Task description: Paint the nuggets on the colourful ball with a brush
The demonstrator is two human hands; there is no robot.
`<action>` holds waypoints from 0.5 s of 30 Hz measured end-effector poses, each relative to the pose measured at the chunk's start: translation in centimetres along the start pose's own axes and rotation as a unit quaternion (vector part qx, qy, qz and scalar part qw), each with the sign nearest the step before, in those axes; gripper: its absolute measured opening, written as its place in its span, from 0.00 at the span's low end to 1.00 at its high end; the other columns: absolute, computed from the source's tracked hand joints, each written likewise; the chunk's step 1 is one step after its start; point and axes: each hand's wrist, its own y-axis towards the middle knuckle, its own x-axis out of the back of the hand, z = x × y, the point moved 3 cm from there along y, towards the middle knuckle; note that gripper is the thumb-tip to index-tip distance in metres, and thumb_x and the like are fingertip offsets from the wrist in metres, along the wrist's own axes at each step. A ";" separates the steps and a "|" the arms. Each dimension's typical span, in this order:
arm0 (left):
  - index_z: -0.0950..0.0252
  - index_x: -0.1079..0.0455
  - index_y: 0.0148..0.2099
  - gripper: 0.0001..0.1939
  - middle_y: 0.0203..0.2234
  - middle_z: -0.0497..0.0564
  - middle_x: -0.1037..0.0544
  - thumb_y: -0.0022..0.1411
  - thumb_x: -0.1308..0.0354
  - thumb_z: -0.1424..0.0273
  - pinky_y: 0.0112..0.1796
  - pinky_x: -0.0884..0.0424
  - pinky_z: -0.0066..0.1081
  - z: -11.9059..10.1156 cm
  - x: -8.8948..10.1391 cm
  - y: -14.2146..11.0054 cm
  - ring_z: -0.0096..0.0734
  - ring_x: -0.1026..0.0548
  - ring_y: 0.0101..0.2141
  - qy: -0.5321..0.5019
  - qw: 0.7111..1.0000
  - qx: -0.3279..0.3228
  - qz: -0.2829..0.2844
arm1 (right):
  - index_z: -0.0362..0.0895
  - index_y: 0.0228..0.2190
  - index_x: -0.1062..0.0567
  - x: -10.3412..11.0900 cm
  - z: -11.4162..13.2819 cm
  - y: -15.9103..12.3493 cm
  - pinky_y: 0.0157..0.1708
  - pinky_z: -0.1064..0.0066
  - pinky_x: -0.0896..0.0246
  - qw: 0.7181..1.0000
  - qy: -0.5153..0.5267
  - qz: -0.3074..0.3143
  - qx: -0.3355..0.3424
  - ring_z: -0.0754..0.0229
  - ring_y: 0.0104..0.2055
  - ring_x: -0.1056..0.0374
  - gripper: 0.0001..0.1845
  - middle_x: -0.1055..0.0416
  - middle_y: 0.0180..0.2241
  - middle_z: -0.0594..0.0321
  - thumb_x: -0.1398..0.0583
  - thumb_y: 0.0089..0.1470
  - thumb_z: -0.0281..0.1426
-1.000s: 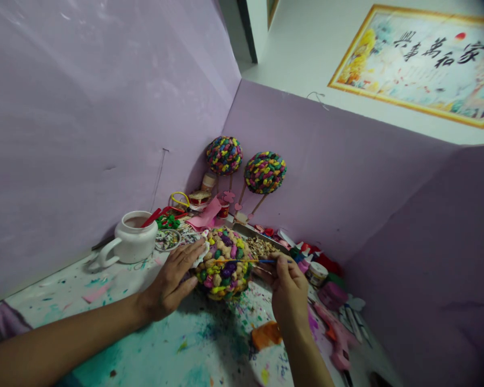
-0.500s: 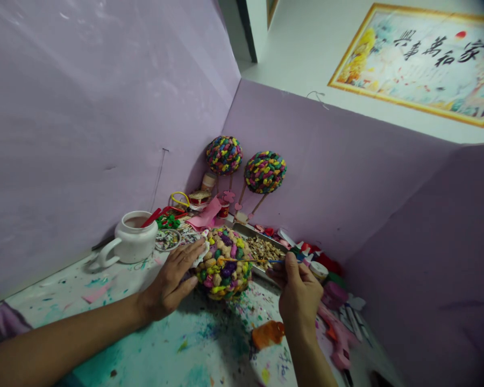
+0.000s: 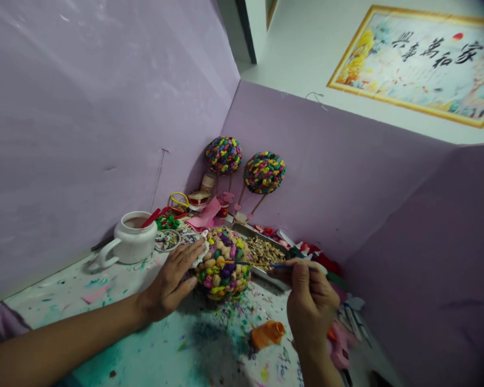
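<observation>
A ball covered in peanuts (image 3: 222,279), partly painted purple, green, yellow and pink with bare tan ones between, sits on the paint-stained tabletop. My left hand (image 3: 173,279) steadies its left side, fingers outstretched and pressing a white tissue (image 3: 200,257) against it. In my right hand (image 3: 312,301), a thin paintbrush (image 3: 262,264) with a blue handle is pinched between thumb and fingers. The brush points left, and its tip is at the front of the ball, on or just before an orange-yellow peanut. Below lies a small orange paint bottle (image 3: 268,334) on its side.
A white mug (image 3: 135,242) with liquid stands at left. Behind the ball is a metal tray (image 3: 272,284) of shells. Two finished-looking multicoloured balloon models (image 3: 265,172) stand in the corner. A pink glue gun (image 3: 341,344) and pens lie at right, beside purple walls.
My right hand has moved right and slightly down, and the brush tip has drawn a little rightward across the ball. My left hand and the ball have stayed in place.
</observation>
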 end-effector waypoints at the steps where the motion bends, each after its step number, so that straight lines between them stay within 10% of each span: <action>1: 0.56 0.57 0.72 0.30 0.69 0.55 0.46 0.70 0.57 0.69 0.64 0.51 0.50 0.0 0.0 0.0 0.44 0.48 0.67 0.000 1.000 0.001 0.001 | 0.42 0.27 0.24 -0.1 0.0 0.0 0.23 0.71 0.30 1.000 -0.005 -0.001 0.005 0.61 0.21 0.27 0.20 0.26 0.23 0.63 0.37 0.53 0.47; 15: 0.56 0.58 0.72 0.32 0.69 0.55 0.47 0.69 0.56 0.69 0.64 0.51 0.51 0.0 0.0 0.0 0.45 0.47 0.67 0.011 1.000 0.002 0.003 | 0.43 0.26 0.24 -0.1 0.6 -0.2 0.22 0.74 0.33 0.999 -0.033 -0.002 0.040 0.62 0.21 0.27 0.18 0.26 0.22 0.65 0.38 0.55 0.46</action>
